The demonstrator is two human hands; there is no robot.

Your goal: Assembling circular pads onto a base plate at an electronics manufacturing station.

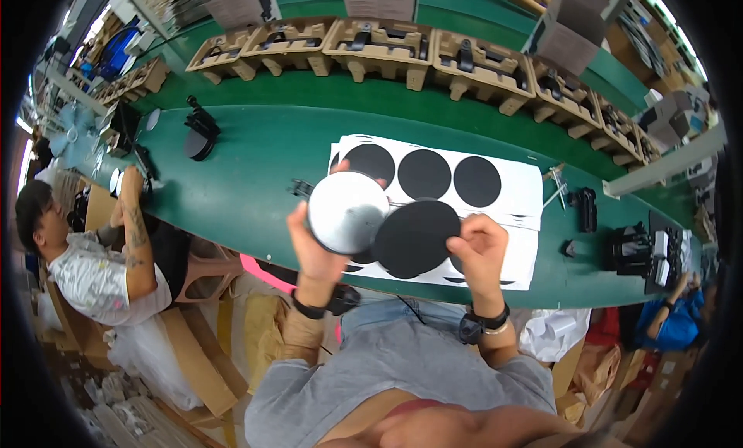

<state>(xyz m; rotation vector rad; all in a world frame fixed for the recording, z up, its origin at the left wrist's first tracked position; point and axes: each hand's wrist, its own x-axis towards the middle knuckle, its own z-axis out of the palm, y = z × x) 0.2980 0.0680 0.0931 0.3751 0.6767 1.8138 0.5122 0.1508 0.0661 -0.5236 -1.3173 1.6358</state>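
My left hand [316, 256] is closed around the edge of a round base with a shiny white-silver face [347, 211]. A small dark fitting [300, 188] sticks out beyond its left side. Between the thumb and fingers of my right hand [481, 247] is a thin black round pad [418, 237], held by its right edge. The pad's left edge meets or overlaps the base's lower right rim; I cannot tell whether they touch. Beneath both lie white sheets [520, 183] bearing black round pads [424, 175], partly hidden by my hands and the two discs.
Molded brown trays [379, 49] with black parts line the back. A black stand with a round base [201, 130] is at the left, near a seated person [101, 254]. Black devices [638, 250], a small tripod [556, 186] and another person's blue sleeve [681, 324] are to the right.
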